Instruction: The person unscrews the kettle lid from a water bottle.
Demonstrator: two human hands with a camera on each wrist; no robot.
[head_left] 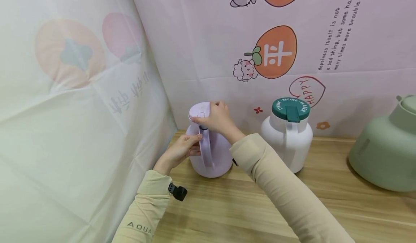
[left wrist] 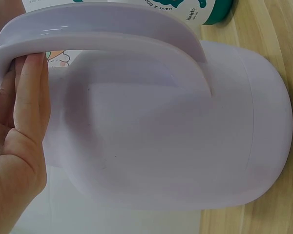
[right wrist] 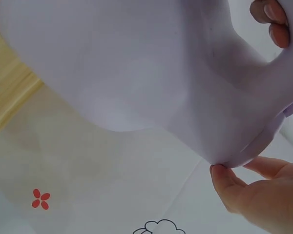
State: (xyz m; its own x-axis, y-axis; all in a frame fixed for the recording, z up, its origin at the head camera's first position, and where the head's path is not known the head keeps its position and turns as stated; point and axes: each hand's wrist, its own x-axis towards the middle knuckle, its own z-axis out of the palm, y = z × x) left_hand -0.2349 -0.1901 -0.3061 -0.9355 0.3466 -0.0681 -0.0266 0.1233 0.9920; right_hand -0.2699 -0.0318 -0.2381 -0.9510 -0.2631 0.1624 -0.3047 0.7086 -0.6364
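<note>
A lilac thermos jug (head_left: 222, 160) stands upright on the wooden table near the corner of the cloth backdrop. My left hand (head_left: 178, 150) holds the upper part of its handle (head_left: 206, 151), fingers hooked through the loop, as the left wrist view shows. Over the top, my right hand (head_left: 220, 118) grips the jug's round lid (head_left: 197, 110), thumb toward the near side and fingers around the far rim. In the right wrist view, fingertips (right wrist: 222, 175) pinch the lid's edge (right wrist: 256, 148). The lid sits on the jug's neck.
To the right stands a white jug (head_left: 271, 134) with a dark green lid (head_left: 290, 109), and farther right a sage green jug (head_left: 386, 149). A printed cloth (head_left: 201, 55) hangs behind; another cloth (head_left: 97, 156) hangs along the left side of the wooden table (head_left: 221, 214).
</note>
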